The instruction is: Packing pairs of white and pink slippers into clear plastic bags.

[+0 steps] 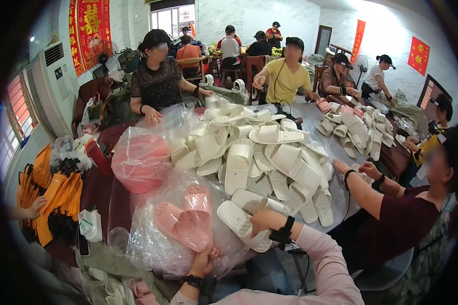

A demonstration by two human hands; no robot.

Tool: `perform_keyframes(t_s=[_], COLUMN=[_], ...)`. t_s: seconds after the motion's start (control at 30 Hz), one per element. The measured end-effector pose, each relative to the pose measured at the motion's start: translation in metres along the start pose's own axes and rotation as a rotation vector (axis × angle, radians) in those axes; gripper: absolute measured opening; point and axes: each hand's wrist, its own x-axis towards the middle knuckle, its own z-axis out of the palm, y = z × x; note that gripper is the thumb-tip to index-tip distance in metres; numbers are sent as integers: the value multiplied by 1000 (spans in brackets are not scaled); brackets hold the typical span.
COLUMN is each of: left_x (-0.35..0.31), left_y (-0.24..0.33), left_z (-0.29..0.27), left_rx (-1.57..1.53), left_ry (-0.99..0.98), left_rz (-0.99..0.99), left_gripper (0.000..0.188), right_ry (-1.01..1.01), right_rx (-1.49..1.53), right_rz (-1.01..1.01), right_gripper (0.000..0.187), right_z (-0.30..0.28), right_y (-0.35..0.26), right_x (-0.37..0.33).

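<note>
My right hand [267, 222], reaching in from the lower right, grips a white slide slipper [237, 219] by its side near the heel. That slipper lies tilted at the near edge of a big heap of white slide slippers [239, 161]. My left hand [204, 260] is curled at the near side of a crumpled clear plastic bag [147, 244], by the heel of a pink slipper [196, 231]. Another pink slipper [168, 218] lies against it. What the left fingers hold, if anything, cannot be made out.
A pink bundle in clear plastic [141, 160] stands left of the heap. Farther left are orange strips [63, 193] and a white packet [90, 225]. Co-workers sit around the table; one person's hands [348, 170] are at the heap's right side. A second slipper pile [359, 127] lies beyond.
</note>
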Motion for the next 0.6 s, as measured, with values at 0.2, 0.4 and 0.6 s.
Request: perform_keyframes(t_s=[0.2,0.4,0.6], left_x=[-3,-2,-7], left_y=[3,3,-1], left_z=[1,-5,-7], left_rx=[-14,-67,337], left_ry=[22,-21,46], left_rz=[-12,-25,194], left_gripper=[22,18,15], right_ry=[141,147,-17], right_rx=[-23,72,0], right_rz=[-53,-258,-403], right_gripper=[60,55,57], right_z=[-26,-52,-75], right_y=[-14,-40,-69], right_x=[-31,-56,-38])
